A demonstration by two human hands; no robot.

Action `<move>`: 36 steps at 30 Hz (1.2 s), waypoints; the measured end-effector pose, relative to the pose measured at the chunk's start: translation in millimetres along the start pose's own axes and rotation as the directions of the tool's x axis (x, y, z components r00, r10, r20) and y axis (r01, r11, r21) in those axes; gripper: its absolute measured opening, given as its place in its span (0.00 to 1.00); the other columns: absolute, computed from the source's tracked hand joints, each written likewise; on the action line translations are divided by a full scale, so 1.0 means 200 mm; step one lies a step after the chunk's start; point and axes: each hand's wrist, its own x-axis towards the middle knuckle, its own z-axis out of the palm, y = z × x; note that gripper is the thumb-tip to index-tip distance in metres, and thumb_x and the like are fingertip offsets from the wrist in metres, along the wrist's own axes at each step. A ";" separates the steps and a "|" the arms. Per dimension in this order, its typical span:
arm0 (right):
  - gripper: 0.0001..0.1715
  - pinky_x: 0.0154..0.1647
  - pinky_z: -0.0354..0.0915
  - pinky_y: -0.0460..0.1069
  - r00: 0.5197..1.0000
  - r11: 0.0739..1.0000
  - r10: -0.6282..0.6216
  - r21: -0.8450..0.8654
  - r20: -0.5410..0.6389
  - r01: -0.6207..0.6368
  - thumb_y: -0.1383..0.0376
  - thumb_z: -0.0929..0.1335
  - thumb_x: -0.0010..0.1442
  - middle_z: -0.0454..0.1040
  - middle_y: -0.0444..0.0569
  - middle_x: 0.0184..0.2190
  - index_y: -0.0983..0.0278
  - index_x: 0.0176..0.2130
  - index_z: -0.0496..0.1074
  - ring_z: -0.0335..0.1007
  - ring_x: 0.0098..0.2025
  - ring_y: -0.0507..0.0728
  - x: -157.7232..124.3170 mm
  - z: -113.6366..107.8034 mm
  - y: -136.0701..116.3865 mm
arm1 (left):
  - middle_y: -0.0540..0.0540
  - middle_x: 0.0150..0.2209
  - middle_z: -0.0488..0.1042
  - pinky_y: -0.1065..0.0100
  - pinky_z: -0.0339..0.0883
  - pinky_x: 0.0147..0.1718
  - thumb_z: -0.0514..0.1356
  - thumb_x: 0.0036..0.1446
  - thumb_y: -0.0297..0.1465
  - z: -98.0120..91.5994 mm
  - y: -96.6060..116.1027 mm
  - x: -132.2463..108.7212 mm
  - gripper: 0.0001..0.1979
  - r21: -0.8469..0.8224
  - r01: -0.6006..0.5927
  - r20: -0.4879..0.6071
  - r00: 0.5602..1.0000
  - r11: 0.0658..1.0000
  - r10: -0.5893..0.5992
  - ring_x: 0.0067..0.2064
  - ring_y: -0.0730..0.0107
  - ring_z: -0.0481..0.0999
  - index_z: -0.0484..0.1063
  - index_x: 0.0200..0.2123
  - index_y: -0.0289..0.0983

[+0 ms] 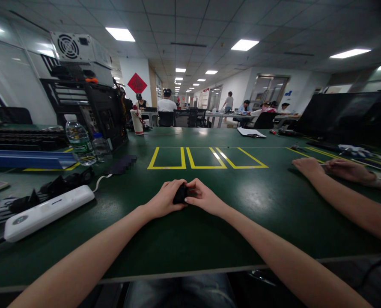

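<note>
A small black object (pixel 179 194), its kind not clear, is held low over the green table (pixel 165 239) in front of me. My left hand (pixel 166 196) wraps around its left side, thumb below and fingers above. From the other side my right hand (pixel 205 196) has thumb and fingertips closed at its right edge. Fingers cover much of the object. Beyond the hands, yellow tape outlines (pixel 206 167) mark several areas on the table.
On the left lie a white power strip (pixel 49 212), black cables (pixel 52 188) and water bottles (pixel 79 141) beside a computer case (pixel 103 115). A clipboard (pixel 251 132) lies farther back. At right, another person's hands (pixel 309 167) work on the same table, near a dark monitor (pixel 347 115).
</note>
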 end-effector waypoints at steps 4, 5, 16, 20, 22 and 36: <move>0.13 0.45 0.62 0.54 0.999 0.999 -0.031 -0.012 -0.024 0.030 0.64 0.66 0.50 0.62 0.46 0.40 0.62 0.37 0.60 0.62 0.46 0.55 -0.01 0.01 -0.02 | 0.45 0.46 0.63 0.57 0.52 0.49 0.61 0.43 0.32 0.00 0.01 0.00 0.30 -0.006 -0.001 0.001 1.000 1.000 0.001 0.49 0.61 0.63 0.52 0.49 0.41; 0.12 0.46 0.62 0.54 0.999 0.999 -0.035 -0.020 -0.032 0.034 0.63 0.65 0.51 0.62 0.46 0.40 0.62 0.37 0.60 0.62 0.46 0.55 -0.01 0.01 -0.02 | 0.45 0.46 0.63 0.57 0.52 0.49 0.61 0.43 0.32 -0.01 0.01 0.00 0.30 -0.007 0.000 0.003 1.000 1.000 0.000 0.49 0.61 0.63 0.52 0.49 0.41; 0.18 0.48 0.60 0.55 1.000 1.000 0.014 0.013 0.016 -0.014 0.65 0.66 0.49 0.63 0.47 0.41 0.62 0.41 0.58 0.63 0.45 0.54 0.00 0.00 0.00 | 0.45 0.46 0.63 0.57 0.52 0.49 0.61 0.43 0.32 0.00 0.00 0.00 0.30 -0.003 0.007 -0.003 1.000 1.000 -0.007 0.48 0.61 0.63 0.52 0.49 0.40; 0.18 0.45 0.62 0.54 1.000 1.000 -0.007 0.019 0.016 0.007 0.64 0.67 0.49 0.63 0.46 0.40 0.62 0.39 0.58 0.63 0.45 0.54 0.00 0.00 -0.01 | 0.45 0.46 0.63 0.57 0.51 0.49 0.61 0.44 0.31 0.00 0.00 0.00 0.30 -0.006 -0.001 0.003 1.000 1.000 0.001 0.48 0.61 0.62 0.52 0.50 0.40; 0.15 0.45 0.62 0.53 1.000 1.000 -0.019 -0.004 -0.021 0.018 0.62 0.65 0.50 0.63 0.46 0.39 0.62 0.39 0.59 0.63 0.44 0.54 0.00 0.01 -0.01 | 0.45 0.46 0.63 0.57 0.51 0.49 0.61 0.44 0.32 -0.01 0.00 0.00 0.30 -0.009 -0.003 0.006 1.000 1.000 0.003 0.49 0.61 0.62 0.51 0.50 0.41; 0.18 0.46 0.62 0.54 1.000 1.000 0.002 0.019 0.005 -0.002 0.64 0.67 0.49 0.63 0.47 0.40 0.63 0.40 0.59 0.63 0.45 0.55 0.00 0.00 0.00 | 0.45 0.46 0.63 0.56 0.52 0.48 0.61 0.44 0.32 -0.01 0.01 0.00 0.29 -0.010 0.008 0.006 1.000 1.000 -0.008 0.48 0.60 0.63 0.52 0.49 0.41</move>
